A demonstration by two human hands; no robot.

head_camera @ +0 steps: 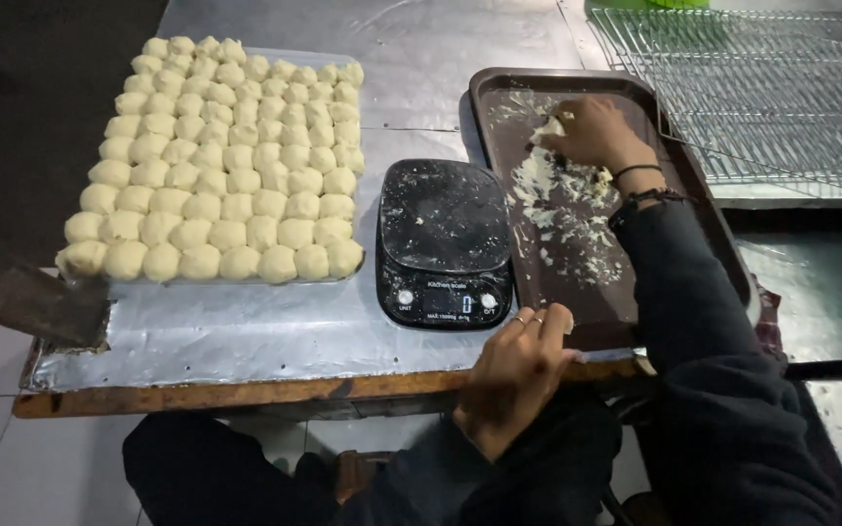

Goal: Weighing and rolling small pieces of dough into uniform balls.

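A seated person's right hand (592, 131) presses curled fingers onto pale fat smeared across the far end of a dark brown baking tray (704, 209), apparently spreading it, though whether a lump is pinched underneath cannot be told. The left hand (518, 375) grips the tray's near edge, steadying it at the table's lip. Just left of the tray sits a black kitchen scale (443, 229); farther left, rows of dough balls (221, 161). A wire rack (782, 88) lies far right.
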